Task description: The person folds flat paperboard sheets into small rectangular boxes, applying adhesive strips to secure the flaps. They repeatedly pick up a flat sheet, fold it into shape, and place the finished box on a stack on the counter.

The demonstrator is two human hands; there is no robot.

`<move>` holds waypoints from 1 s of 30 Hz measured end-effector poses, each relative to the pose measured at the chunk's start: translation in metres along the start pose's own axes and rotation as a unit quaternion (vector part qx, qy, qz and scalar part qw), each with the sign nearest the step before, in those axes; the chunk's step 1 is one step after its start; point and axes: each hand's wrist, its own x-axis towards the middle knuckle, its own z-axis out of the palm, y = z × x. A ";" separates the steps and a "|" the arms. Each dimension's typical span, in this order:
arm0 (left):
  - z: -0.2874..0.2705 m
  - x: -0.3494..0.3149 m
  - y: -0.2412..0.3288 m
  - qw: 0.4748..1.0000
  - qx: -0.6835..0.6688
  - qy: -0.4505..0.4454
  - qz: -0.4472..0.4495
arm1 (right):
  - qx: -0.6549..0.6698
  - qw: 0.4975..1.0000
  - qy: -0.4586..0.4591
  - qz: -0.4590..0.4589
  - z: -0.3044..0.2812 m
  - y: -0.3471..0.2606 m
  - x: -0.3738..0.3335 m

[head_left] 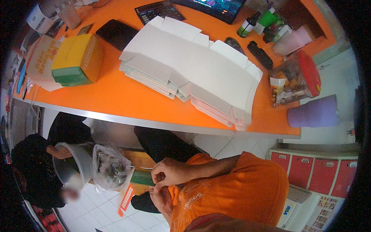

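Observation:
A small green carton [142, 177] with a loose orange-and-white flap [126, 201] lies in front of my orange shirt, over a wooden surface [138, 158]. My right hand [168, 172] pinches its near edge with curled fingers. Just below, my left hand [160, 198] has bent fingers at the same end of the carton; part of this hand is hidden by the shirt. Beside the carton sits a clear plastic bag [111, 168] of small greyish pieces, whose kind I cannot make out.
Another person in black [34, 174] sits at left by a whitish bucket [63, 164]. An orange desk [116, 104] holds stacked flat white cartons [201, 58], a yellow-green box [75, 58], a phone [116, 34], a red-lidded jar [295, 79] and a purple tumbler [313, 112]. Red drawers [299, 170] stand right.

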 end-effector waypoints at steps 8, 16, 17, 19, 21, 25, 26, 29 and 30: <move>0.018 -0.007 0.005 0.997 0.052 0.020 0.055 | -0.038 0.984 0.079 -0.157 0.001 0.006 0.007; 0.046 -0.016 0.028 0.756 0.547 -0.039 0.357 | -0.068 0.993 0.083 -0.048 -0.009 -0.016 0.027; 0.049 -0.017 0.028 0.805 0.483 -0.011 0.344 | -0.019 0.993 0.075 -0.088 -0.004 -0.013 0.030; 0.056 -0.021 0.045 0.904 0.368 0.108 0.189 | 0.077 0.981 0.058 -0.167 0.006 -0.011 0.034; 0.068 -0.021 0.063 0.922 0.257 0.112 0.266 | -0.039 0.970 0.011 -0.240 0.001 -0.016 0.021; 0.032 -0.018 0.083 0.939 0.205 0.133 0.241 | -0.223 0.907 0.071 -0.351 0.031 0.006 0.005; 0.031 -0.018 0.085 0.967 0.117 0.127 0.190 | -0.269 0.880 0.093 -0.381 0.037 0.012 0.004; 0.032 -0.018 0.084 0.983 -0.011 0.091 0.157 | -0.336 0.844 0.135 -0.396 0.036 0.010 0.006; 0.036 -0.019 0.084 0.982 -0.031 0.077 0.168 | -0.347 0.841 0.144 -0.390 0.034 0.007 0.007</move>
